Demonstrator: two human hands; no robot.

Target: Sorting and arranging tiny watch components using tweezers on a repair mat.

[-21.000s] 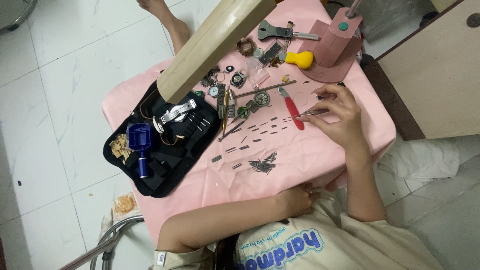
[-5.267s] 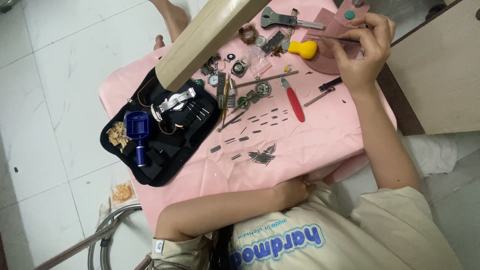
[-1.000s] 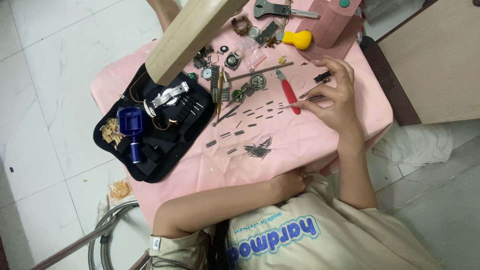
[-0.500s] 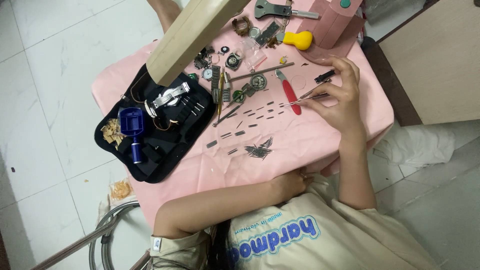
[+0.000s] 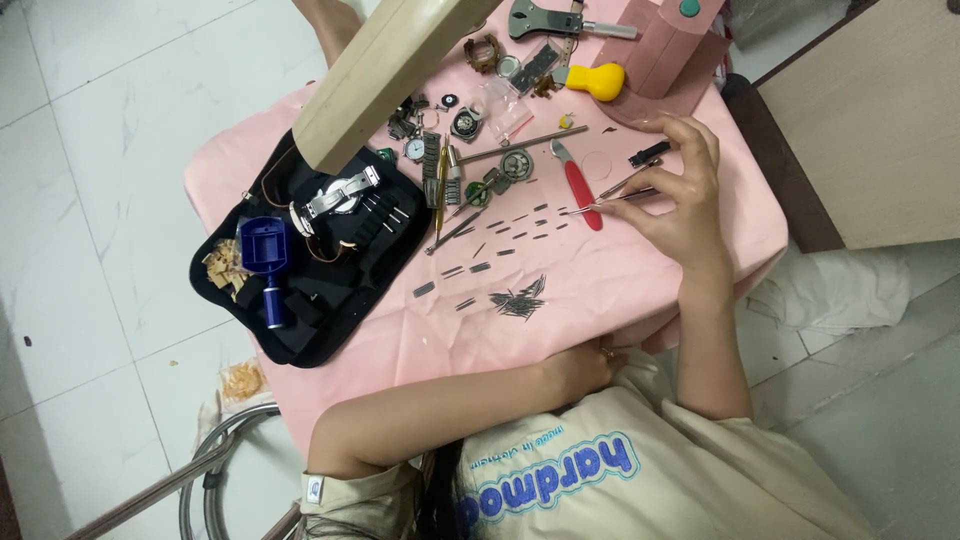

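My right hand is shut on thin metal tweezers. Their tips point left and end beside a red-handled tool on the pink tablecloth. Left of the tips lie rows of small dark metal pins, and a heap of dark pins lies nearer to me. My left hand rests curled at the table's near edge, with its fingers partly hidden. A round watch case lies just beyond the pins.
A black tool case holding a blue tool lies at the left. A beige beam crosses above the table. A yellow bulb-handled tool and pink stand are at the back, a wooden cabinet at the right.
Five seconds ago my right hand was raised near the pink stand; it now sits low by the red-handled tool. Over the last second it has barely moved. My left hand stays put.
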